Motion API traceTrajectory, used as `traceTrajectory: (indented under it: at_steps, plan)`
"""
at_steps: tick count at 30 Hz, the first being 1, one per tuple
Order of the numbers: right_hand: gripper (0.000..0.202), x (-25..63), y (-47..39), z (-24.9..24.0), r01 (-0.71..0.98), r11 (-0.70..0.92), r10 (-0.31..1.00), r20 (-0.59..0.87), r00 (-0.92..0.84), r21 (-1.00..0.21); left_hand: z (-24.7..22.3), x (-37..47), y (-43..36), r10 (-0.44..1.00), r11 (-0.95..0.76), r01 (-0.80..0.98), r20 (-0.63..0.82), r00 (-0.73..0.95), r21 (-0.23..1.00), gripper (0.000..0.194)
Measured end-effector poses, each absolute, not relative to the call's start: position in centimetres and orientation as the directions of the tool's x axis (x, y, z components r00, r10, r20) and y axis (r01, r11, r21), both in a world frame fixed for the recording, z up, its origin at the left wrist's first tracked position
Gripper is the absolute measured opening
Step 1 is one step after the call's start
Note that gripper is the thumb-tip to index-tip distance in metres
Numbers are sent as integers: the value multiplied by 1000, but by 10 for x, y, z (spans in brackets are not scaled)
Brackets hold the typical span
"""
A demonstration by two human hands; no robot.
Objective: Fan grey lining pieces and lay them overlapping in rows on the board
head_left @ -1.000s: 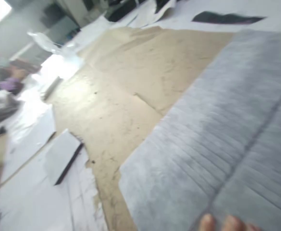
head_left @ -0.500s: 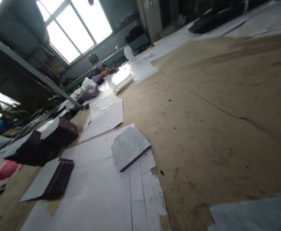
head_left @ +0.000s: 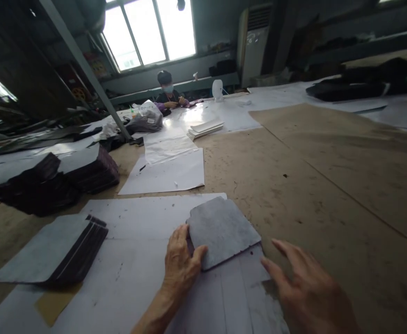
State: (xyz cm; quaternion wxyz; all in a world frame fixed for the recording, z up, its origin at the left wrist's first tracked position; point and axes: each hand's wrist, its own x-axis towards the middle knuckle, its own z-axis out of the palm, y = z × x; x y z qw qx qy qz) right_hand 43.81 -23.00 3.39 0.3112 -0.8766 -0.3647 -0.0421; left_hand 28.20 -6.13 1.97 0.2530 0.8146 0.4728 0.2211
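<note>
A low stack of grey cut pieces (head_left: 224, 232), dark along its edge, lies on white paper (head_left: 137, 264) in front of me. At its left side is my left hand (head_left: 182, 260), closed on the near left corner, with the thumb over the top face and the fingers along the edge. What is under the fingers is hidden. To the right of the stack and apart from it, my right hand (head_left: 304, 283) is open and empty, fingers spread, slightly blurred. Further left lies a thicker stack of pale-topped dark pieces (head_left: 50, 250), touched by neither hand.
Taller dark stacks (head_left: 88, 169) stand at the left. Beyond are a white sheet (head_left: 168, 174), a pile of white boards (head_left: 206, 128), a bag (head_left: 145, 118) and a slanting post (head_left: 88, 69). A person (head_left: 170, 95) sits at the far end. Brown paper (head_left: 328, 185) covers the right side.
Both my hands have come into view, the left now at the grey stack and the right beside it. The view has turned more level, and the grey piece at the lower right has left it.
</note>
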Motion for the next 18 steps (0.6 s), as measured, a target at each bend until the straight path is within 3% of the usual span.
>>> traceTrajectory:
  at_steps: [1,2,5,11,18]
  plan:
    - [39,442,-206,39,653,-564,634,242,734,-506,17,285,-60,894,-401,663,113,433,633,53]
    - [44,446,-184,44,582,-650,649,42,760,-489,14,287,-61,903,-384,662,114,414,644,53]
    - [49,455,-138,51,556,-705,658,-112,745,-441,10,289,-65,925,-332,656,98,367,678,58]
    - [45,485,-124,48,424,-780,590,-317,742,-460,6,286,-65,935,-284,622,66,349,730,69]
    - [33,484,-125,51,208,-673,610,-374,699,-710,3,285,-66,933,-285,597,74,353,749,75]
